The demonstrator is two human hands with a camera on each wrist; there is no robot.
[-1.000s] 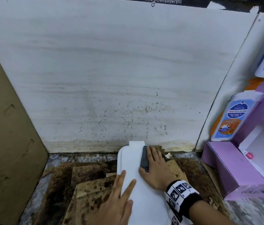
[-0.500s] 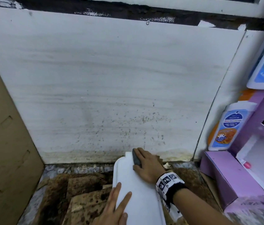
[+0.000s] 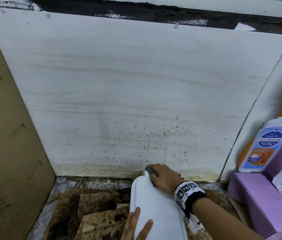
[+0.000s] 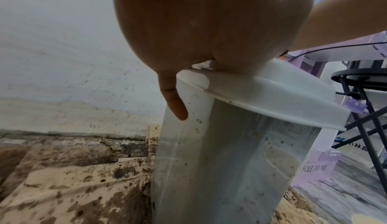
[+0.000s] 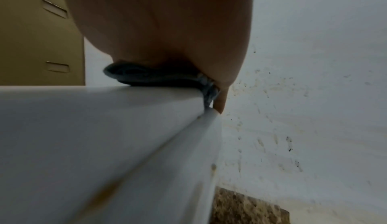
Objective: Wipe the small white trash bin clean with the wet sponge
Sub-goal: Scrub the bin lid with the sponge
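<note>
The small white trash bin (image 3: 155,210) stands at the bottom centre of the head view, with its lid closed. My right hand (image 3: 163,177) holds a grey sponge (image 3: 149,171) on the lid's far end, fingers curled over it. In the right wrist view the sponge (image 5: 159,76) is squashed between my palm and the lid (image 5: 94,128) and folds over its far edge. My left hand (image 3: 137,224) lies flat on the near left part of the lid, fingers straight. The left wrist view shows its thumb (image 4: 173,101) hanging beside the bin's brown-speckled side (image 4: 220,161).
A stained white wall (image 3: 136,84) rises right behind the bin. A tall cardboard panel (image 3: 6,135) closes the left side. A purple box (image 3: 258,201) and a soap bottle (image 3: 261,148) stand at the right. Soiled cardboard (image 3: 93,213) covers the floor to the left.
My right hand has slid the sponge from the middle of the lid up to its far end. My left hand has stayed flat on the lid.
</note>
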